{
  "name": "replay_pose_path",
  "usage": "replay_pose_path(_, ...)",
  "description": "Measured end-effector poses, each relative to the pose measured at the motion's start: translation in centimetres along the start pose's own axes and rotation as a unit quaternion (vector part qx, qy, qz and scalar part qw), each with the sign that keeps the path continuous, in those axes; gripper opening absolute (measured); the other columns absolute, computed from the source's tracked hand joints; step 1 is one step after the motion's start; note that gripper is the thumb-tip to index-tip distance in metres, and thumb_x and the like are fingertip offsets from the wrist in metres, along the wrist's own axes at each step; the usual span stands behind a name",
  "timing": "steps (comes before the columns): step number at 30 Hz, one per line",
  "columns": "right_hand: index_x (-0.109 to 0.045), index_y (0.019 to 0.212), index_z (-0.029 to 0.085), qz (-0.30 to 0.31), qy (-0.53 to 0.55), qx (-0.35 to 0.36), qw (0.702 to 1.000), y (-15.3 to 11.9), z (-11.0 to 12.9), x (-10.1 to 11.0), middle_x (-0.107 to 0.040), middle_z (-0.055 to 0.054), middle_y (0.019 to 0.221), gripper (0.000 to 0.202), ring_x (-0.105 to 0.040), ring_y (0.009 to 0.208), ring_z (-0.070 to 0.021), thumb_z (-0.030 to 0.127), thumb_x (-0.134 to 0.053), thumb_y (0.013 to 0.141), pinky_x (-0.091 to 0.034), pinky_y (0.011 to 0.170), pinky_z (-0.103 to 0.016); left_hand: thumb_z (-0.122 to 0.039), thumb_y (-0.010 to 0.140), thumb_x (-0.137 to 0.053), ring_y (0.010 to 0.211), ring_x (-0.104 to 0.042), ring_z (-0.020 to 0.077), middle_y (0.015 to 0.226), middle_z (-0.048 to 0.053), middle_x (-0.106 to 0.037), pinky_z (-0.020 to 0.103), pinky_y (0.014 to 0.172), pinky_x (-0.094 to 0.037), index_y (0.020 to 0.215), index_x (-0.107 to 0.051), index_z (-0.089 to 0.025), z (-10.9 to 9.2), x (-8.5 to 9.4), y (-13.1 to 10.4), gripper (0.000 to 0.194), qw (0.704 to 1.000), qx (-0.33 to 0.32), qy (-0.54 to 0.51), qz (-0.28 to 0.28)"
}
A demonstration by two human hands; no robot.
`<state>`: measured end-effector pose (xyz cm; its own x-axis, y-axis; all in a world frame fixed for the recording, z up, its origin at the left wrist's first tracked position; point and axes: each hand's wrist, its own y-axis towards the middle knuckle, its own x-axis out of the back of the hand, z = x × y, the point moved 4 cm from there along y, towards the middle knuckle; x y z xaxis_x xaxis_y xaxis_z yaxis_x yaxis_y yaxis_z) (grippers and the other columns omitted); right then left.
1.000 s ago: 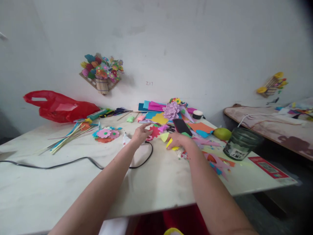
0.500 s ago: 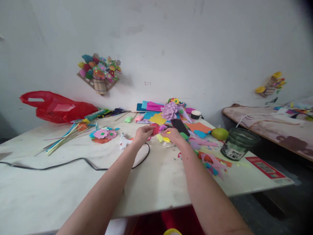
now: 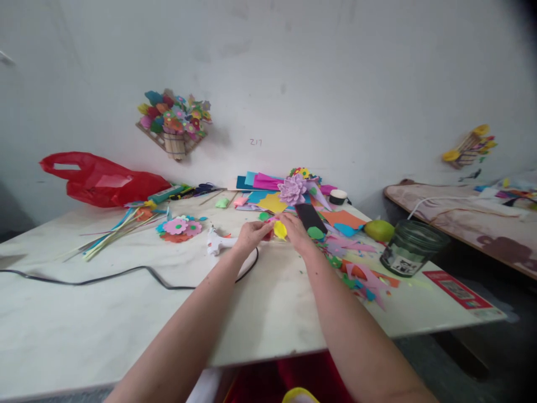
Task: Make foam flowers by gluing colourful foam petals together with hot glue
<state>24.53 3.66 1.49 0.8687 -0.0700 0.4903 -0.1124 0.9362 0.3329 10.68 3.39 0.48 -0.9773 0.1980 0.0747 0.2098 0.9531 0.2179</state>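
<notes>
My left hand (image 3: 252,235) and my right hand (image 3: 295,230) are close together over the middle of the table, fingertips nearly meeting. The fingers of both are bent and pressed together; what they pinch is small and mostly hidden. A yellow rounded piece (image 3: 280,230) shows between them, with a bit of red (image 3: 267,235) by the left fingers. Beside my left hand lies a white glue gun (image 3: 218,242), partly covered by the wrist. A dark phone (image 3: 310,218) lies just beyond my right hand, with a green round piece (image 3: 315,233) at its near end.
Layered foam flowers (image 3: 178,226) and thin strips (image 3: 113,232) lie left, near a red plastic bag (image 3: 113,184). A black cord (image 3: 126,278) crosses the table. Colored scraps (image 3: 361,280), a green fruit (image 3: 378,230) and a dark green jar (image 3: 413,249) are right. A lilac flower (image 3: 292,190) sits behind.
My hands have drawn closer together, the right moving slightly left. The yellow piece now shows between them, and a green round piece is visible behind the left fingers. The view has shifted slightly.
</notes>
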Motion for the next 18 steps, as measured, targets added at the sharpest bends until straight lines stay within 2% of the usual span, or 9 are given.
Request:
replay_pose_path(4,-0.059,0.092,0.021,0.002,0.011,0.057,0.998,-0.6,2.0,-0.3,-0.059,-0.004,0.093,0.034,-0.052,0.092,-0.0145,0.037,-0.03,0.085,-0.039,0.081,-0.024,-0.05,0.058,-0.067,0.053,-0.054,0.0118,0.057,0.004,-0.059,0.023,0.055,-0.044,0.063,-0.062,-0.01,0.5,0.1,0.0,0.04,0.997,0.031,-0.063,0.013)
replay_pose_path(9,-0.059,0.091,0.02,0.011,0.045,0.046,0.998,-0.9,2.1,-0.6,-0.06,-0.004,0.087,0.04,-0.053,0.084,-0.0144,0.044,-0.028,0.086,-0.042,0.073,-0.024,-0.042,0.055,-0.072,0.051,-0.052,0.0097,0.056,0.002,-0.057,0.022,0.052,-0.042,0.062,-0.06,-0.011,0.5,0.6,-0.1,0.034,0.988,0.032,-0.148,0.028)
replay_pose_path(11,-0.058,0.089,0.019,0.007,0.117,0.033,0.993,-0.6,1.3,-0.7,-0.059,-0.003,0.079,0.043,-0.054,0.074,-0.0137,0.05,-0.029,0.084,-0.043,0.065,-0.024,-0.041,0.054,-0.073,0.054,-0.054,0.0102,0.059,0.003,-0.059,0.022,0.055,-0.043,0.064,-0.061,-0.011,0.5,0.9,-0.1,0.034,0.983,0.031,-0.18,0.01)
replay_pose_path(14,-0.056,0.086,0.019,0.028,0.235,-0.002,0.972,-0.1,0.2,-1.1,-0.057,0.001,0.068,0.035,-0.053,0.057,-0.0109,0.051,-0.042,0.079,-0.042,0.052,-0.022,-0.04,0.053,-0.073,0.051,-0.052,0.0094,0.058,0.002,-0.058,0.021,0.05,-0.04,0.065,-0.06,-0.01,0.5,1.5,0.0,0.035,0.977,0.03,-0.206,-0.038)
replay_pose_path(18,-0.056,0.087,0.019,0.083,0.295,-0.049,0.951,-0.2,0.0,-1.5,-0.057,0.002,0.063,0.032,-0.05,0.043,-0.009,0.047,-0.054,0.072,-0.036,0.038,-0.02,-0.04,0.05,-0.074,0.048,-0.05,0.0081,0.055,0.001,-0.056,0.021,0.049,-0.039,0.06,-0.057,-0.011,0.6,2.5,0.3,0.035,0.968,0.005,-0.231,-0.097)
